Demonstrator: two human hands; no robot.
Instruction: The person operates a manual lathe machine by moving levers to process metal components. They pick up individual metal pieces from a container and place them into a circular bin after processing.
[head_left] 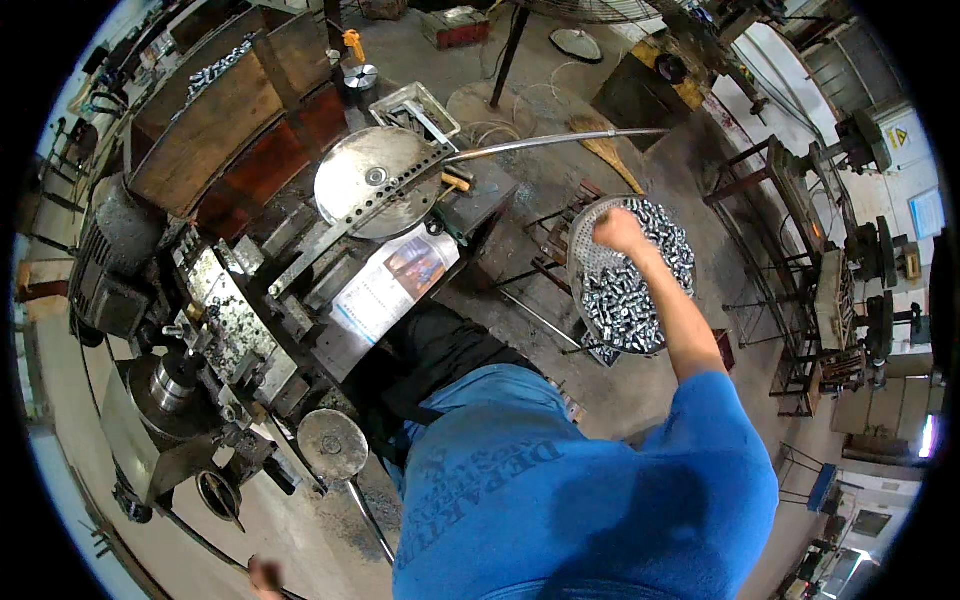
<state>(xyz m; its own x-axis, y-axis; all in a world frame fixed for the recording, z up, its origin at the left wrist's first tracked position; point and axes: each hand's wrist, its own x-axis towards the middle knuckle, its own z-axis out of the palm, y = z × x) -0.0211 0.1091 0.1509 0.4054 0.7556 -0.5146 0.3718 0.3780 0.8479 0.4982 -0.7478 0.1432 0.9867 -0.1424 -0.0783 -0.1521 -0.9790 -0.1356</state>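
My right hand is closed above the inner left part of a round perforated metal basin, its arm reaching in from the lower right. Whatever its fingers hold, if anything, is hidden. Short shiny metal cylinders fill much of the basin, heaped on its right and near sides, while bare holes show beside the hand. At the lower left edge, my left hand appears closed around a long dark rod that runs from the machine; the hand is smeared.
A machine with a large round metal disc and a perforated bar stands left of the basin. A printed paper sheet lies on its near side. A metal trough is behind it, a broom lies beyond the basin, and benches with machines line the right.
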